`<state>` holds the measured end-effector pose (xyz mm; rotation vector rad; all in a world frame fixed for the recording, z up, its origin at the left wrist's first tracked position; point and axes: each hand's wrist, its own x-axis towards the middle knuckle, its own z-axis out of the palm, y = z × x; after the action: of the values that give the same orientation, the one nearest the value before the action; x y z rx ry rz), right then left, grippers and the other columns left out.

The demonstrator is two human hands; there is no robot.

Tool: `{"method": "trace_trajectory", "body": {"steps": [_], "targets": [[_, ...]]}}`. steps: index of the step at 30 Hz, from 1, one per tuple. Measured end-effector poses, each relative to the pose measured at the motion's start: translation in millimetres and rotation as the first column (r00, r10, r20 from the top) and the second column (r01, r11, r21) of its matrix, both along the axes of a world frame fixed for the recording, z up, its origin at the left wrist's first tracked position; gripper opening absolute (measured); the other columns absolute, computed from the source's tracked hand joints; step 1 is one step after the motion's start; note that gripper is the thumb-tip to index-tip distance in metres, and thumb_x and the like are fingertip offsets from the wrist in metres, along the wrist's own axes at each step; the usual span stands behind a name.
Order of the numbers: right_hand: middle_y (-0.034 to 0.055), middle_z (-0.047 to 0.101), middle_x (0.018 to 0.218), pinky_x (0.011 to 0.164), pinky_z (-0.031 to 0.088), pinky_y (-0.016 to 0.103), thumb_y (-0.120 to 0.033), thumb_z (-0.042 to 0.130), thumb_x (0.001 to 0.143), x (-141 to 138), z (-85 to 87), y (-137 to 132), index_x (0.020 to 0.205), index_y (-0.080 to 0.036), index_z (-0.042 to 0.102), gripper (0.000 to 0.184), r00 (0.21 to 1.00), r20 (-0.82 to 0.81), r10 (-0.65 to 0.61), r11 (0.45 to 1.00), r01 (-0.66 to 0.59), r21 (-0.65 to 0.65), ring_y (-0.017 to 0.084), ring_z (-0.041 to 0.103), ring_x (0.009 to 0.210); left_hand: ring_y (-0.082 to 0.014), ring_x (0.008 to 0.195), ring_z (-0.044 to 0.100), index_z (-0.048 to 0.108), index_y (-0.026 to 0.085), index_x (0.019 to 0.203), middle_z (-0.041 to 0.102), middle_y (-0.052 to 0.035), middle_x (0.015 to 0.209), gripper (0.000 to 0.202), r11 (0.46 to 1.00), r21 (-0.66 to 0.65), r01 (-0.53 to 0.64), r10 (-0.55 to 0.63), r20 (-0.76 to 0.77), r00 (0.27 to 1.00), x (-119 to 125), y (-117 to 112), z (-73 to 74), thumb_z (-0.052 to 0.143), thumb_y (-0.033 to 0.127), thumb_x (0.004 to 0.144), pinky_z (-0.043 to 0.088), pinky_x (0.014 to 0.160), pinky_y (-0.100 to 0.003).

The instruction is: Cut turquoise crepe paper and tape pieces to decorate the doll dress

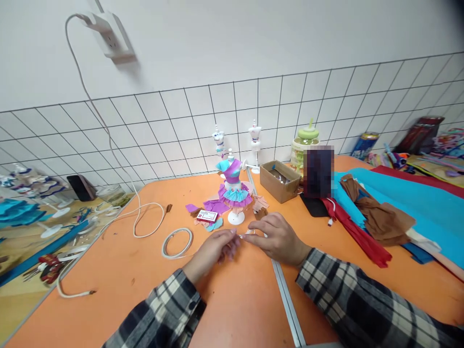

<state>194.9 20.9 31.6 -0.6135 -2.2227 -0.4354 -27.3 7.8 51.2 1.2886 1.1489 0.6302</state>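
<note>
My left hand and my right hand meet over the orange table, fingertips nearly touching. Each has thumb and finger pinched together. A tiny white piece shows at the fingertips, too small to name. To the left of my left hand lies a roll of white tape, its loose tail running toward that hand. Just beyond my hands stands a small dress form on a white round base. It wears a purple and blue one-shoulder top and a ruffled skirt.
Fabric scraps and a red-and-white small box lie by the form. Behind are a cardboard box, two more dress forms and a green-lidded jar. Coloured cloth spreads at right; a white cable loops at left.
</note>
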Motion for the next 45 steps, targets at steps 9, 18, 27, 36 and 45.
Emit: {"method": "trace_trajectory", "body": {"steps": [9,18,27,36,45], "targets": [[0.0041,0.068,0.109,0.080,0.037,0.039,-0.018,0.055,0.092,-1,-1.0,-6,0.108,-0.032,0.070,0.027,0.996,0.036,-0.081,0.976,0.087,-0.200,0.020,0.053,0.090,-0.0187,0.080,0.068,0.068,0.014,0.089,0.072,-0.0101,0.092,0.033,0.998,0.062,-0.009,-0.003,0.198,0.980,1,-3,-19.7,0.062,0.046,0.085,0.047,0.060,-0.023],[0.0089,0.050,0.134,0.106,0.040,0.043,-0.033,0.059,0.091,-15,-17.5,-7,0.115,-0.029,0.071,0.027,0.843,-0.528,-0.107,0.520,-0.405,-0.752,0.024,0.046,0.128,-0.0253,0.120,0.056,0.066,0.020,0.112,0.061,-0.0107,0.130,0.037,0.947,0.298,-0.123,0.059,0.214,0.975,5,-6,-14.9,0.070,0.041,0.081,0.043,0.101,-0.036],[0.0103,0.052,0.133,0.096,0.047,0.041,-0.026,0.061,0.087,-20,-14.1,-12,0.102,-0.025,0.075,0.020,0.834,-0.522,-0.176,0.632,-0.311,-0.710,0.021,0.056,0.109,-0.0163,0.080,0.058,0.064,0.015,0.083,0.066,-0.0028,0.082,0.028,0.974,0.193,-0.122,0.081,0.210,0.974,6,-6,-20.2,0.071,0.042,0.078,0.044,0.079,-0.029],[0.0047,0.065,0.083,0.060,0.045,0.027,-0.025,0.063,0.083,-17,-13.2,-8,0.089,-0.020,0.076,0.015,0.853,-0.443,-0.276,0.527,-0.251,-0.812,0.014,0.056,0.068,-0.0161,0.072,0.056,0.061,0.017,0.078,0.064,-0.0026,0.076,0.028,0.955,0.296,-0.035,0.024,0.040,0.999,7,-7,-15.9,0.067,0.044,0.079,0.044,0.072,-0.028],[0.0043,0.067,0.081,0.064,0.046,0.027,-0.026,0.069,0.080,-19,-10.9,-11,0.083,-0.021,0.077,0.011,0.860,-0.427,-0.279,0.506,-0.247,-0.826,0.014,0.058,0.072,-0.0164,0.075,0.056,0.061,0.017,0.075,0.062,-0.0022,0.075,0.024,0.917,0.398,0.019,0.018,-0.089,0.996,9,-8,-18.3,0.062,0.039,0.083,0.045,0.075,-0.028]]}}
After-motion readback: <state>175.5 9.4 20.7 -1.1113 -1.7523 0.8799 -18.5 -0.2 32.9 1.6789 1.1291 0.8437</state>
